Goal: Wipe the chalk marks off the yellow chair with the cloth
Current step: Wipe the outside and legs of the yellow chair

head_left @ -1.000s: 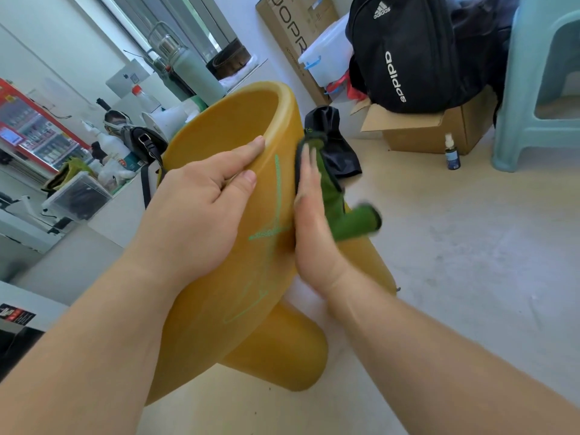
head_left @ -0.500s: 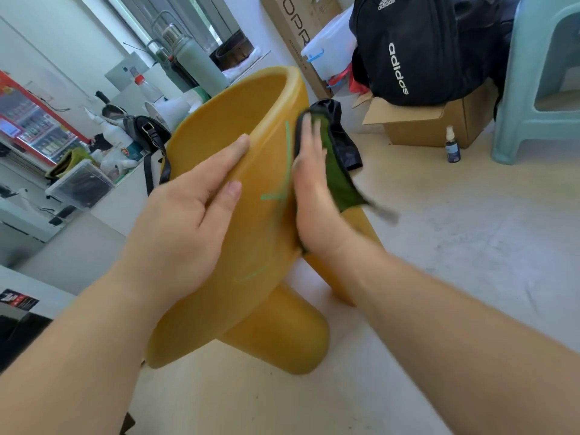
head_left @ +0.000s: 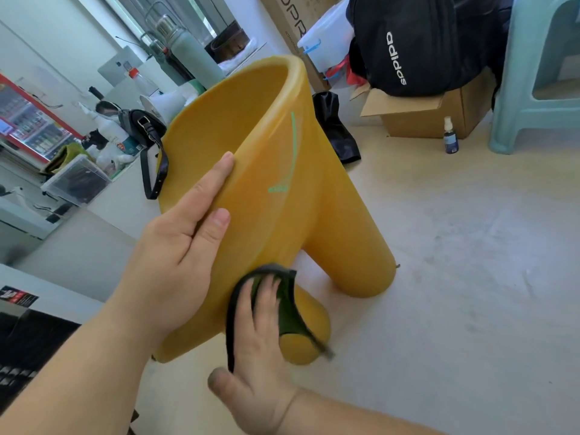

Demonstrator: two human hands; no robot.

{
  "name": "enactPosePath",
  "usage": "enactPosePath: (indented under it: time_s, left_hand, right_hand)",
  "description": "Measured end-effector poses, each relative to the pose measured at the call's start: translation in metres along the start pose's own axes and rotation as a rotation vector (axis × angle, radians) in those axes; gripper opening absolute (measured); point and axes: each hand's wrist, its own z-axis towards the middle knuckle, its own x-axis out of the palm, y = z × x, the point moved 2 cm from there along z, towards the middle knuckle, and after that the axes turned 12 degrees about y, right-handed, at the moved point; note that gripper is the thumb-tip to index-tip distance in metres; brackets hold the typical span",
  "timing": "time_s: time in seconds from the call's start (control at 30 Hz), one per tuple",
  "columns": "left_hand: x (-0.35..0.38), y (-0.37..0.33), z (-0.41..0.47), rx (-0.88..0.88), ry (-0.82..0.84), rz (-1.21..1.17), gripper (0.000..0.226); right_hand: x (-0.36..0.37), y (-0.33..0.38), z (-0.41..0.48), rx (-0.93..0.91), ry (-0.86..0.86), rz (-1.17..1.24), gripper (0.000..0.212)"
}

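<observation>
The yellow chair (head_left: 251, 158) stands tilted on the floor, its curved back toward me. A green chalk line (head_left: 293, 142) runs down the outside of the back and ends in a short scribble (head_left: 278, 189). My left hand (head_left: 175, 262) grips the rim of the back, thumb outside and fingers over the edge. My right hand (head_left: 260, 337) presses a dark green cloth (head_left: 287, 306) flat against the lower part of the chair, near its thick legs. The cloth wraps around my fingers and is blurred.
A black backpack (head_left: 417, 42) rests on a cardboard box (head_left: 420, 114) at the back right. A small spray bottle (head_left: 450, 136) stands beside a pale green plastic stool (head_left: 539, 73). A low white counter (head_left: 94, 215) with bottles and a black bag is at left. A black cloth (head_left: 335, 130) lies behind the chair.
My right hand has swept the cloth from the top of the chair back down to its lower part. The lower chalk marks are gone; the upper line and scribble remain.
</observation>
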Motion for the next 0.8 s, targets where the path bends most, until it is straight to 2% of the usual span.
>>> enactPosePath:
  time_s: [0.07, 0.17, 0.23, 0.33, 0.4, 0.47, 0.57, 0.63, 0.8]
  left_hand:
    - [0.0, 0.002, 0.0, -0.003, 0.003, 0.0, 0.05]
    - [-0.002, 0.003, 0.0, 0.006, 0.004, -0.024, 0.047]
    - [-0.003, 0.003, 0.004, -0.01, 0.011, -0.123, 0.046]
    - [0.003, -0.006, 0.017, -0.016, 0.053, -0.226, 0.047]
    - [0.01, -0.016, 0.03, -0.01, 0.071, -0.23, 0.047]
    - [0.015, -0.023, 0.042, -0.003, 0.069, -0.214, 0.046]
    - [0.016, -0.028, 0.055, 0.029, 0.036, -0.184, 0.046]
    - [0.017, -0.031, 0.059, 0.037, 0.02, -0.159, 0.047]
    - [0.019, -0.036, 0.064, -0.008, 0.044, -0.213, 0.046]
  right_hand:
    - [-0.008, 0.003, 0.013, 0.009, -0.066, -0.013, 0.099]
    - [-0.052, 0.013, 0.053, -0.069, -0.37, -0.011, 0.095]
    - [-0.093, 0.022, 0.079, -0.086, -0.494, -0.028, 0.092]
    - [-0.157, 0.028, 0.112, -0.106, -0.562, 0.021, 0.093]
    - [-0.193, 0.027, 0.125, -0.163, -0.556, 0.139, 0.109]
    - [-0.211, 0.027, 0.129, -0.172, -0.522, 0.219, 0.116]
    - [-0.195, 0.023, 0.115, -0.144, -0.526, 0.184, 0.114]
    - [-0.155, 0.016, 0.09, -0.109, -0.53, 0.118, 0.106]
    - [-0.04, 0.005, 0.026, -0.025, -0.387, 0.046, 0.1]
